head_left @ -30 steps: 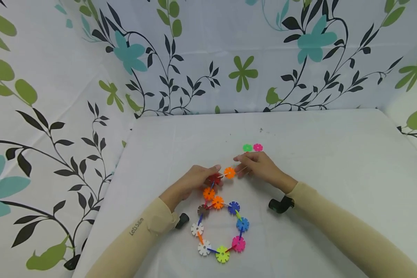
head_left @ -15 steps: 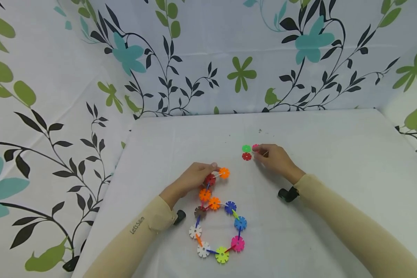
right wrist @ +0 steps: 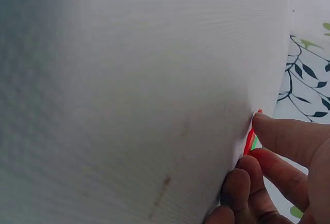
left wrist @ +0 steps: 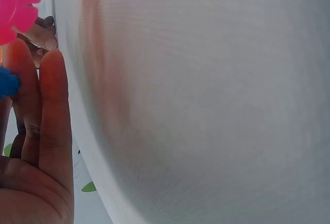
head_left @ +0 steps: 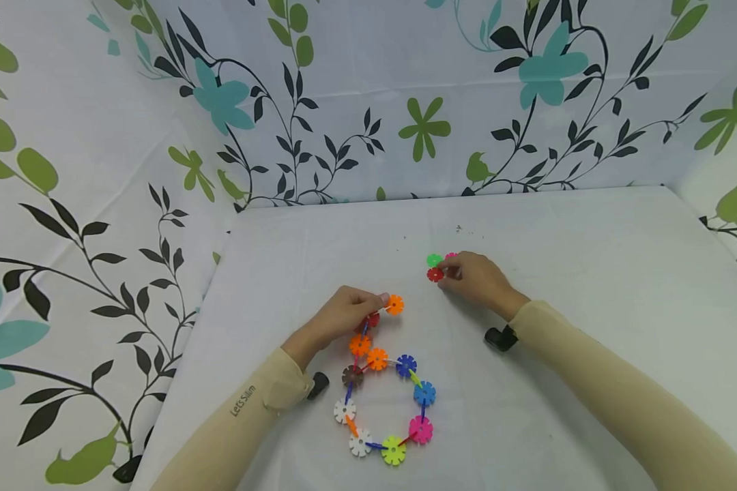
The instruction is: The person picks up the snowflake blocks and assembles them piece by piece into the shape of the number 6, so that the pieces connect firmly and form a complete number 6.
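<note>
My left hand [head_left: 340,317] pinches the upper end of a chain of notched, flower-shaped building discs. Its last orange disc [head_left: 395,305] sticks out past the thumb, and the red disc [head_left: 373,320] below is partly hidden by the fingers. Further down, the chain joins a ring of discs, among them a brown one [head_left: 353,376], a pink one [head_left: 420,429] and a yellow-green one [head_left: 394,451]. On the far side, my right hand [head_left: 482,283] has thumb and fingertip at the edges of a loose red disc [right wrist: 250,137], pinching it close to the table.
Beside that loose disc lie a green disc [head_left: 434,260] and a pink disc [head_left: 451,256], the pink one partly covered by the right hand. A white cloth covers the table [head_left: 589,273]. Patterned curtains [head_left: 344,88] stand behind and at the left.
My right hand has left the chain's orange end and moved away to the loose discs, first near the pink one, now at the red one. The left hand has stayed nearly still.
</note>
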`<state>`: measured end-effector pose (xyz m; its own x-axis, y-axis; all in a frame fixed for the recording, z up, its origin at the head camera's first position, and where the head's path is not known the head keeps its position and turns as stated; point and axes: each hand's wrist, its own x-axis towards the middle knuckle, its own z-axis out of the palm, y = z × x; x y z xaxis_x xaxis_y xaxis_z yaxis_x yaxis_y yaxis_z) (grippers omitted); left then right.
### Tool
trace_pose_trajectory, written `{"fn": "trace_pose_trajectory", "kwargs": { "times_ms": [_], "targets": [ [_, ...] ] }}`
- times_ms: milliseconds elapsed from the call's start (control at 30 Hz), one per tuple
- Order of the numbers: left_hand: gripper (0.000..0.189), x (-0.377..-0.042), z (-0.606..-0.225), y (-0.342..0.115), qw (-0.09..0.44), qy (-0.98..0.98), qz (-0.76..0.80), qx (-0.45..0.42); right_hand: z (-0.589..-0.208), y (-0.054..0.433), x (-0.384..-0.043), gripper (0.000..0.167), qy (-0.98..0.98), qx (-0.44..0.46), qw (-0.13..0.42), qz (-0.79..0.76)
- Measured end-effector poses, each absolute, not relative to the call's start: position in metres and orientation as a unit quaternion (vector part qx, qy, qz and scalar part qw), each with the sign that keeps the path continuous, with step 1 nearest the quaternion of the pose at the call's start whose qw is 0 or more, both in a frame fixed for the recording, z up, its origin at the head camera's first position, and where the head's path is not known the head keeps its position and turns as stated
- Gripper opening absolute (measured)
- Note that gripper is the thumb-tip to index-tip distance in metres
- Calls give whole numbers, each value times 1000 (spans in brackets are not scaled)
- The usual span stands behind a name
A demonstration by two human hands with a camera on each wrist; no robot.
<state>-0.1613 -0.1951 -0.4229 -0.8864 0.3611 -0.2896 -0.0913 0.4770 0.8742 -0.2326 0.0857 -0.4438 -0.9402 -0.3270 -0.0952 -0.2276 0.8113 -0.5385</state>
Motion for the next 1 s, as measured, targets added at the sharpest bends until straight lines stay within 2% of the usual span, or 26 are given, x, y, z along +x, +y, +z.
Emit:
{"fn": "trace_pose_trajectory", "kwargs": {
  "times_ms": [233,733,1000],
  "targets": [
    [51,-161,-426,-196,245,811,526,70,-443,82,-232,32,955,-145,85,-243],
    [30,-163,-427,-198,240,824,512,22,-434,78,-228,20,908,-155,166,-353],
    [26,-163,-430,-198,251,805,537,15,-437,69,-218,27,881,-201,187,-385]
  ]
}}
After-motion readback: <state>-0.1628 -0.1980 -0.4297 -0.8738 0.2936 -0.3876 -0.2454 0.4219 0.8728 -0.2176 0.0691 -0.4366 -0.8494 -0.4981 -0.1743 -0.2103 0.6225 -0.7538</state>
